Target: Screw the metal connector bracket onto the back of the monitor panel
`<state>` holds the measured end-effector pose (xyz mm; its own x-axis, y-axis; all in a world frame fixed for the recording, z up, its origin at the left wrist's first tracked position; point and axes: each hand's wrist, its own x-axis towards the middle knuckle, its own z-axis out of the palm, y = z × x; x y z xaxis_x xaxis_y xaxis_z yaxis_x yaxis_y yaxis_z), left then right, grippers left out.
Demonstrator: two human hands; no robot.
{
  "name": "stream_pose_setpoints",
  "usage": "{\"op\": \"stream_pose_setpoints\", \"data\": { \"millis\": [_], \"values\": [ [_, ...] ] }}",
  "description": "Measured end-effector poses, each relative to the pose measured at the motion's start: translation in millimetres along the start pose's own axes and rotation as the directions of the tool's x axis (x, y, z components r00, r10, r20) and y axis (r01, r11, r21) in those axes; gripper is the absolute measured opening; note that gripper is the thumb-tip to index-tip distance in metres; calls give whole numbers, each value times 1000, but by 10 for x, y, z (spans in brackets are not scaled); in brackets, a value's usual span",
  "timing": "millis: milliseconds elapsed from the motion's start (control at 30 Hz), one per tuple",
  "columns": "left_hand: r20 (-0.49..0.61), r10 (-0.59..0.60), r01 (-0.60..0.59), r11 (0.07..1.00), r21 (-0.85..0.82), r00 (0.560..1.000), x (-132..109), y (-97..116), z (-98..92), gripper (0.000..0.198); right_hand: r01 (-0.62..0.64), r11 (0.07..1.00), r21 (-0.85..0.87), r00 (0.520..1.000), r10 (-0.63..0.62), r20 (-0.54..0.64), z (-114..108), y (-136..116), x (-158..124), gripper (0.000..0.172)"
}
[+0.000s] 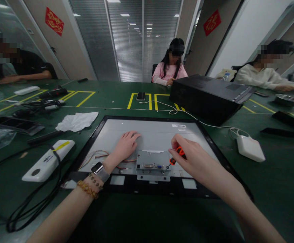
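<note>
Grip of the right hand [192,153], as shown in the head view, is closed around an orange-and-black screwdriver [172,162], whose shaft is slanted down and leftward to the right end of a metal box [147,158]. The box is set near the lower edge of a grey panel [157,135], which is laid in a black frame [157,188] on the green tabletop [111,98]. The left hand [126,145] is rested on the panel, up and to the left of the box; nothing is seen to be held by it, and the panel is perhaps being steadied.

A fastening at the box's right end is judged to be the point being worked; a seated tip and an aligned shaft would be called for by any turn there.

Much of the handle is covered by the right hand, and the tip is too small and dim for its seating to be told for certain. Loose wires [101,153] are partly hidden behind the left hand, and both forearms [63,216] are cut off at the bottom.
</note>
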<state>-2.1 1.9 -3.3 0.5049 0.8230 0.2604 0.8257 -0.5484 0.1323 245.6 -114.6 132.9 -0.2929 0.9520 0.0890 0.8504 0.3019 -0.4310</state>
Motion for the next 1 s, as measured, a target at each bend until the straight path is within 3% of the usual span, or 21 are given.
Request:
{"op": "stream_pose_setpoints", "data": {
  "millis": [233, 333, 433, 600, 833, 1000],
  "values": [
    [-1, -2, 2, 1000, 3, 1000, 2, -3, 10, 47, 51, 997, 58, 996, -55, 73, -84, -20, -89, 19],
    [-8, 4, -4, 1000, 2, 1000, 5, -5, 14, 46, -3, 1000, 9, 998, 2, 56, -73, -5, -82, 8],
    [-14, 3, -3, 1000, 5, 1000, 4, -3, 9, 46, -61, 998, -11, 998, 61, 18, -33, 52, -42, 12],
    [-5, 3, -4, 1000, -5, 1000, 2, -1, -2, 46, 37, 998, 60, 998, -34, -49, 7, 103, -16, 15],
    [-10, 6, -6, 1000, 0, 1000, 5, -18, 28, 47, 102, 991, 89, 995, -99, -35, 38, 2, -32, 24],
    [-17, 3, -3, 1000, 4, 1000, -1, -11, 20, 46, -5, 1000, -18, 1000, 5, -11, 60, -7, 0, 15]
  ]
}}
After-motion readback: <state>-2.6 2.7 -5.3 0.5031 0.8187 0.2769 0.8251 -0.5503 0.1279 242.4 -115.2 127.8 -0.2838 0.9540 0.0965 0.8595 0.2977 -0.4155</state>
